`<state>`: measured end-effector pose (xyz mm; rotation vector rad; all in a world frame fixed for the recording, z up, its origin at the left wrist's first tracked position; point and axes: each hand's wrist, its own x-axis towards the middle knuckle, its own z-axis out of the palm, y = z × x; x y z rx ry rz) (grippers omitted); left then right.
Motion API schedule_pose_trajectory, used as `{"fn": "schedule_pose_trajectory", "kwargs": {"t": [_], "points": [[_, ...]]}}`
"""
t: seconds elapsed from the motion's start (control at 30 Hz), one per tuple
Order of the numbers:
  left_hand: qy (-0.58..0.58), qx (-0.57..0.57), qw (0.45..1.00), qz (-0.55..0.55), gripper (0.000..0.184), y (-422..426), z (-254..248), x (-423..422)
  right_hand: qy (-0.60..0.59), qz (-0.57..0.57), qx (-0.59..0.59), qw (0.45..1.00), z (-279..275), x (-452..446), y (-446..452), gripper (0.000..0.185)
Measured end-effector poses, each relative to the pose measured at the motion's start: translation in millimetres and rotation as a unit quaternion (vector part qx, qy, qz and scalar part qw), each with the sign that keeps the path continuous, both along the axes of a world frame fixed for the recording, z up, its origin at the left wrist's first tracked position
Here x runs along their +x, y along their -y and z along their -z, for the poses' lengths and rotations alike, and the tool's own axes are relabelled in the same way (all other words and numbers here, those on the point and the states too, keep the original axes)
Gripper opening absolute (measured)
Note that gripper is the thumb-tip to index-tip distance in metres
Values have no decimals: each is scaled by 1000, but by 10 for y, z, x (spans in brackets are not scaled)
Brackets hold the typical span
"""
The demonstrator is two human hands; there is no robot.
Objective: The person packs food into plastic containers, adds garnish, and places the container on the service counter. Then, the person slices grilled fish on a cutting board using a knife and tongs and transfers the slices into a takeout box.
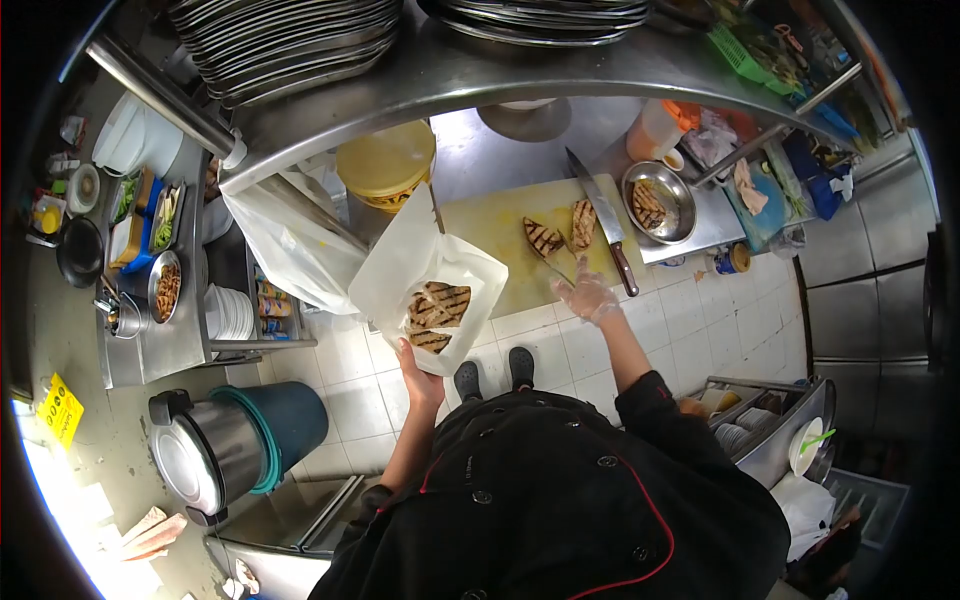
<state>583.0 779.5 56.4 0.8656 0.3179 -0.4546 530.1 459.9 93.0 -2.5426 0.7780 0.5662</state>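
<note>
My bare left hand (420, 376) grips the lower edge of an open white takeaway box (478, 275), its lid tilted up. Inside lie several slices of grilled meat (438, 305) with dark char lines. My right hand (590, 294), in a clear plastic glove, is over the front of a yellowish cutting board (485, 222). A thin metal utensil (557, 270), perhaps tongs, extends from its fingers; the glove hides much of the grip. Just beyond are two pieces of grilled meat (543, 237) on the board. A knife (602, 215) with a brown handle lies to their right.
A steel bowl (678, 225) with grilled meat stands right of the board. Behind the box are a yellow-lidded tub (385, 165) and a white plastic bag (290, 245). A steel shelf (480, 85) with stacked metal plates overhangs the counter. A large lidded pot (190, 450) stands at left.
</note>
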Motion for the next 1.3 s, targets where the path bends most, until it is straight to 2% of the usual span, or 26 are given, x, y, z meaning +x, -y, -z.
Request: {"fn": "schedule_pose_trajectory", "kwargs": {"t": [0.1,0.2,0.3,0.4,0.5,0.6,0.7,0.8,0.9,1.03,1.3], "points": [[0,-2,1000,9,64,-8,5,-5,-81,-74,-28,994,-209,164,209,86],[4,-5,1000,17,65,18,-12,-11,7,-136,-140,981,-46,236,446,72],[9,-13,1000,20,65,40,-4,-24,-75,-154,-124,977,-404,449,452,55],[16,-23,1000,12,63,56,61,-33,-25,-136,-108,985,-457,402,458,47],[17,-5,1000,-1,58,110,59,-39,125,-148,-51,980,-266,181,599,50],[5,13,1000,-15,50,205,-37,-47,105,-87,41,990,-94,-11,674,50],[12,16,1000,-7,49,288,-37,-30,110,7,169,979,-418,-132,465,46],[6,42,999,-2,50,397,-49,-19,158,55,257,952,-472,-230,300,42],[-10,22,1000,4,53,526,-38,-9,130,-32,193,972,-989,-204,-17,42],[-22,-16,1000,9,60,597,33,9,232,-94,197,948,-753,-305,-215,46],[-21,-42,999,17,60,629,43,-86,166,-83,31,982,-604,-179,-330,52]]}}
